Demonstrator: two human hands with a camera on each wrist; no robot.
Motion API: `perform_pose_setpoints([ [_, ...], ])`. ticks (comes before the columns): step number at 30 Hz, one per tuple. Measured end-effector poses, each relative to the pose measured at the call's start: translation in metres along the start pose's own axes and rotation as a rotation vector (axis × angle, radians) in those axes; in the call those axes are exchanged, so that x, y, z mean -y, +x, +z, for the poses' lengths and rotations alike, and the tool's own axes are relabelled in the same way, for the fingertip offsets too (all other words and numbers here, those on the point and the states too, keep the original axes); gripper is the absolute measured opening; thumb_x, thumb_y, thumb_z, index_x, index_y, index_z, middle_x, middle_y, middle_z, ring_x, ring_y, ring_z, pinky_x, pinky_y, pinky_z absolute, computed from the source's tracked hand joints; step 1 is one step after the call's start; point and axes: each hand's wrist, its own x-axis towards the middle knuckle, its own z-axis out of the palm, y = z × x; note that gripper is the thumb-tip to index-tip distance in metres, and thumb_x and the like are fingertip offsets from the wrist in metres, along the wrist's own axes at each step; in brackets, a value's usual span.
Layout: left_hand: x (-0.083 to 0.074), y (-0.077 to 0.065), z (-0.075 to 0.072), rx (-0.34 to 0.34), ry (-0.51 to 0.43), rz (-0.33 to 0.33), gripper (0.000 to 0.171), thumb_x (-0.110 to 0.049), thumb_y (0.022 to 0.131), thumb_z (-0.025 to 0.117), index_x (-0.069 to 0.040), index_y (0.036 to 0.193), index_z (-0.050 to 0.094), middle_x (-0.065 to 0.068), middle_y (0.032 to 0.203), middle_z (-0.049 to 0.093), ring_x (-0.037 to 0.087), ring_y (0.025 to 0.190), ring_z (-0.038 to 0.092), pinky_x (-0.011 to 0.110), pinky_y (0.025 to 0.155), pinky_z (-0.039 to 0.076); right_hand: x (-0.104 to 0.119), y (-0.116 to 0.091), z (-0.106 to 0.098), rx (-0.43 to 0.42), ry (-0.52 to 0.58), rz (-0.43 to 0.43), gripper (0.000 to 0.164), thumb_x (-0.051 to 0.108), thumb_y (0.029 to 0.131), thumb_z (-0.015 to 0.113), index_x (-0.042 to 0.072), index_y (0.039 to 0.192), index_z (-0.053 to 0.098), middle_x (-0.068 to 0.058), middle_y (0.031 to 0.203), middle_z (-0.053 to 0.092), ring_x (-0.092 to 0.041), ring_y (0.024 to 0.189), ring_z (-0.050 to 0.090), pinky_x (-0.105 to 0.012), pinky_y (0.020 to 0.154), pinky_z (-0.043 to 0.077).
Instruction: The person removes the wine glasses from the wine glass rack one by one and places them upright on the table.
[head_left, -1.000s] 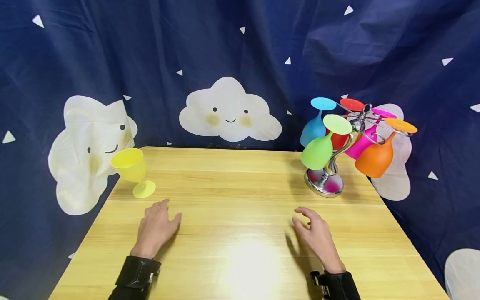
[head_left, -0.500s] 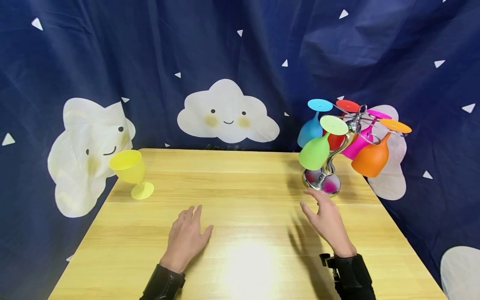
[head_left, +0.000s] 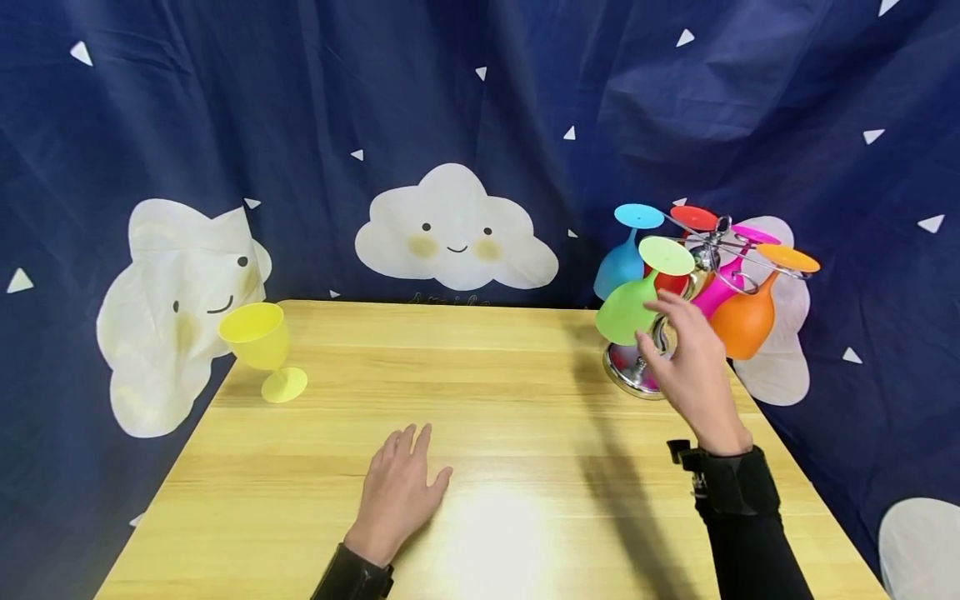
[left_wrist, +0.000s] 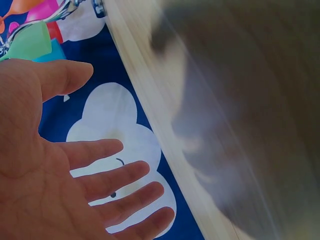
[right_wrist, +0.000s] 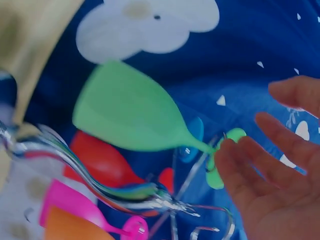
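Note:
A light green goblet [head_left: 626, 312] hangs upside down by its foot from a chrome glass rack [head_left: 621, 372] at the back right. My right hand [head_left: 694, 373] is raised in front of the rack, beside the green goblet, with thumb and fingers spread apart. In the right wrist view those fingers are near the goblet's stem; whether they touch it I cannot tell. Low over the near middle of the table is my left hand [head_left: 397, 493], fingers extended, holding nothing. A yellow goblet [head_left: 257, 335] stands upright on its foot at the back left.
On the same rack hang a blue goblet [head_left: 621, 268], a red goblet [head_left: 671, 282], a pink goblet [head_left: 717, 292] and an orange goblet [head_left: 744, 323], all upside down. A dark blue cloud-patterned curtain [head_left: 465, 100] surrounds the wooden table [head_left: 420, 367].
My right hand has risen and moved forward to the rack beside the green goblet. The left hand has drawn away from the yellow goblet, rightward and nearer. The goblets stay in place.

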Motion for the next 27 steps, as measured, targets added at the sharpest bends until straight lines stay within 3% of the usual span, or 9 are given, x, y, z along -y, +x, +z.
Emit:
perform_pose_setpoints([
  [3,-0.003,-0.001,0.002,-0.012,-0.001,0.013,0.070,-0.036,0.100,0.075,0.005,0.153,0.054,0.034,0.153,0.054,0.052,0.141,0.053,0.068,0.117,0.047,-0.004,0.017,-0.008,-0.062,-0.016,-0.038,0.043,-0.007,0.092,0.076,-0.010,0.133,0.065,-0.031,0.150,0.058,-0.051,0.140,0.052,-0.068,0.116,0.045],
  [6,-0.005,-0.002,0.004,-0.025,0.005,0.022,0.069,-0.036,0.099,0.075,0.005,0.151,0.055,0.034,0.152,0.055,0.052,0.140,0.054,0.067,0.117,0.047,-0.010,0.033,-0.013,-0.069,-0.050,-0.078,0.052,-0.010,0.091,0.075,-0.010,0.140,0.061,-0.032,0.154,0.054,-0.054,0.142,0.048,-0.068,0.120,0.042],
  [10,-0.007,-0.001,0.006,-0.041,0.009,0.019,0.068,-0.036,0.099,0.075,0.005,0.150,0.056,0.034,0.152,0.056,0.052,0.140,0.055,0.067,0.118,0.046,-0.020,0.050,-0.014,-0.012,-0.128,-0.127,0.062,-0.012,0.091,0.073,-0.004,0.150,0.055,-0.030,0.159,0.050,-0.052,0.144,0.048,-0.069,0.116,0.048],
  [14,-0.008,-0.001,0.007,-0.037,0.000,0.007,0.067,-0.036,0.100,0.075,0.005,0.150,0.057,0.034,0.152,0.056,0.052,0.141,0.054,0.067,0.118,0.046,-0.028,0.059,-0.010,0.043,-0.189,-0.153,0.059,-0.013,0.094,0.069,-0.001,0.150,0.057,-0.027,0.154,0.057,-0.049,0.143,0.053,-0.068,0.110,0.052],
  [17,-0.008,-0.003,0.008,-0.025,-0.005,0.000,0.067,-0.036,0.100,0.074,0.005,0.150,0.057,0.034,0.152,0.056,0.052,0.141,0.054,0.067,0.119,0.046,-0.032,0.061,-0.008,0.055,-0.216,-0.169,0.051,-0.016,0.096,0.066,-0.002,0.144,0.062,-0.027,0.144,0.065,-0.049,0.132,0.063,-0.066,0.105,0.056],
  [21,-0.007,-0.004,0.008,-0.026,-0.005,-0.002,0.066,-0.035,0.100,0.075,0.006,0.149,0.057,0.034,0.152,0.056,0.052,0.140,0.054,0.067,0.118,0.046,-0.036,0.062,-0.009,0.035,-0.249,-0.184,0.044,-0.017,0.098,0.061,-0.001,0.139,0.066,-0.028,0.135,0.070,-0.054,0.108,0.070,-0.066,0.086,0.061],
  [27,-0.006,-0.002,0.008,-0.047,0.001,0.004,0.066,-0.035,0.100,0.075,0.006,0.148,0.058,0.034,0.151,0.057,0.052,0.139,0.055,0.067,0.118,0.047,-0.038,0.068,-0.013,0.003,-0.245,-0.190,0.040,-0.013,0.102,0.059,0.002,0.138,0.068,-0.028,0.129,0.073,-0.056,0.098,0.071,-0.067,0.080,0.060],
])
